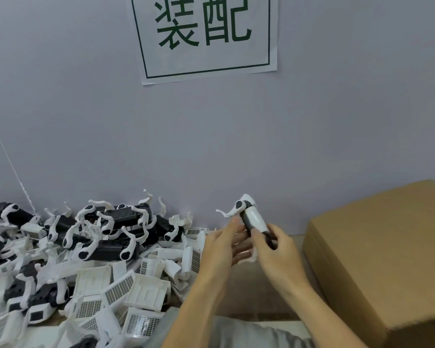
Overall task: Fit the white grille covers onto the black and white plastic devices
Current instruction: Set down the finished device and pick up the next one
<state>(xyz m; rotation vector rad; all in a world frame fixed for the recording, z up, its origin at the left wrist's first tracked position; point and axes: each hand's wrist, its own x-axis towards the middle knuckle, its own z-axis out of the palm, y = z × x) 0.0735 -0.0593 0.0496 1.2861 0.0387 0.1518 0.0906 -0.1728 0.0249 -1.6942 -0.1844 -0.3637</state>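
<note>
While I am holding one black and white device [251,218] up in front of the grey wall [86,121], my right hand [278,249] is curling its fingers around the lower end of it and my left hand [224,243] is lying against its other side with the fingers fairly straight, steadying rather than gripping. A white cover seems to be sitting on the body already, smooth and slightly glossy, though I cannot tell whether it is fully seated. A scrap of white is showing below my palms, too blurred to name.

I am judging the device as light, hard plastic: stiff in the body, likely slick on the glossy face. Its thin curved white arms are sticking out at the top and look like the part that would snap, so I am keeping my hold on the thick dark body.

On the table to my left, a heap of more devices [116,222] is lying tangled, black bodies with hooked white arms. Nearer me, the loose grille covers [118,288] are piling up, boxy white shells with fine slotted mesh faces. A plain brown cardboard box [377,259] is sitting at my right.
</note>
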